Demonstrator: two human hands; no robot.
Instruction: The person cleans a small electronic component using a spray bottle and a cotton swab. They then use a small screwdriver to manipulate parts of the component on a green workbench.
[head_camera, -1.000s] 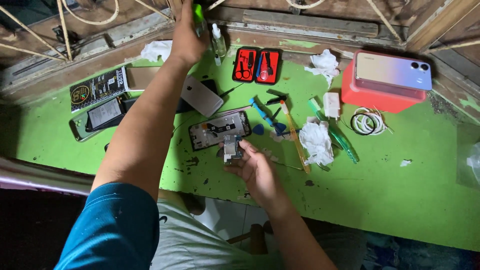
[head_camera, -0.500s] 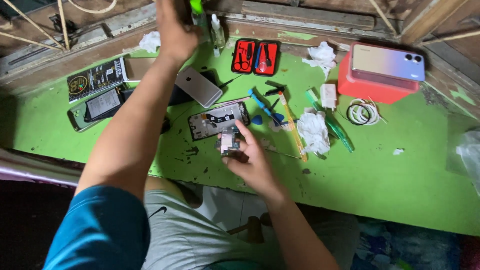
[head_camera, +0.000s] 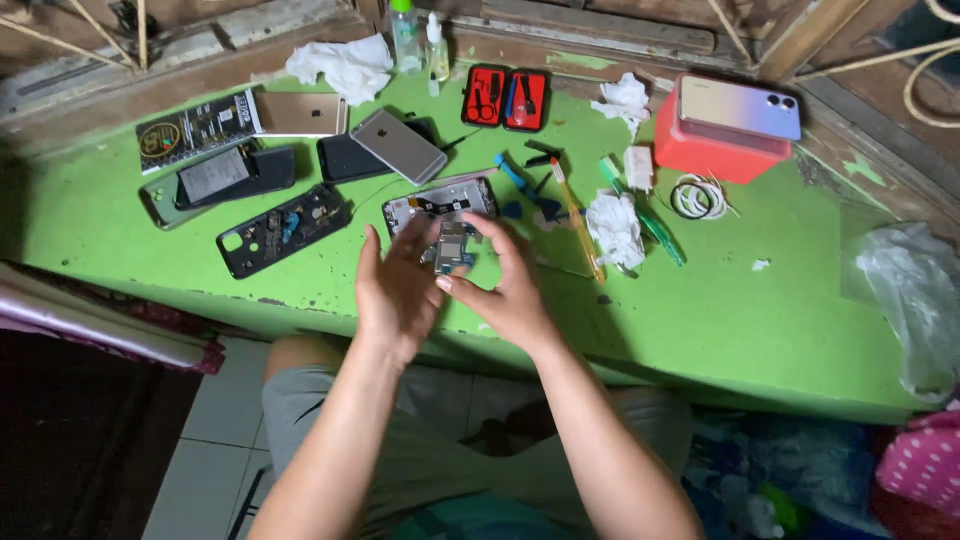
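Where the two hands meet at the centre of the frame: a small circuit board (head_camera: 455, 247), pinched at its lower edge. Left hand (head_camera: 397, 285) cupped beside it on the left, fingers upright, grip narrow on the board's side. Right hand (head_camera: 505, 285) on the right, thumb and forefinger closed on the board, other fingers spread above it. Just behind, touching the fingertips: an opened phone frame (head_camera: 440, 203) lying flat on the green bench (head_camera: 750, 320). Left of that, a black phone back (head_camera: 284, 228) with parts showing, and further left a dark phone (head_camera: 215, 180) face up. Above centre, a grey phone (head_camera: 398, 146) tilted on a dark one, with a gold phone (head_camera: 298, 113) beside it. At top centre, a red tool case (head_camera: 505, 99) lying open, two small bottles (head_camera: 418, 40) behind it. Right of the hands: a yellow-handled brush (head_camera: 577, 222), crumpled tissue (head_camera: 614, 229), a green pen-like tool (head_camera: 655, 225). In the upper right, a red box (head_camera: 712, 157) with a pastel phone (head_camera: 738, 106) on top, a coiled cable (head_camera: 697, 196) just below it. At the right edge, a clear plastic bag (head_camera: 905, 295).
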